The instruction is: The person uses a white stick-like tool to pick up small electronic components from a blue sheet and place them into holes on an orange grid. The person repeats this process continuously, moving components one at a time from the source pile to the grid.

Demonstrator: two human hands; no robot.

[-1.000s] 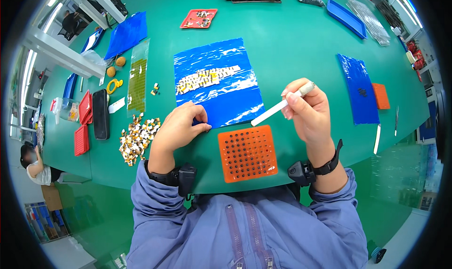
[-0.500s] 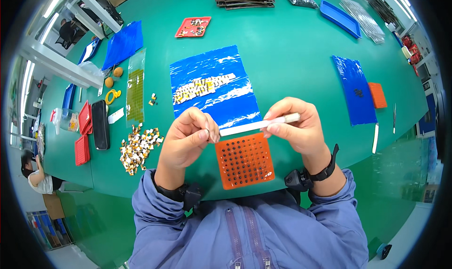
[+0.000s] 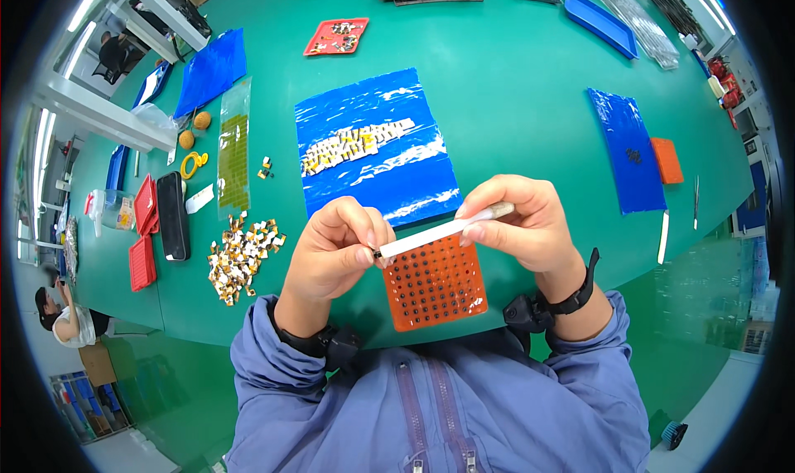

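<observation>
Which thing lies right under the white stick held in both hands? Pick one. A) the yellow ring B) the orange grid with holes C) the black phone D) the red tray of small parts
B: the white stick crosses just above the orange grid with holes, held between the left hand and the right hand.

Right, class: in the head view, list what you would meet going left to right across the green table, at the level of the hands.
Red trays → black slab → heap of small pale and yellow pieces → left hand → white stick → right hand → thin white strip.
</observation>
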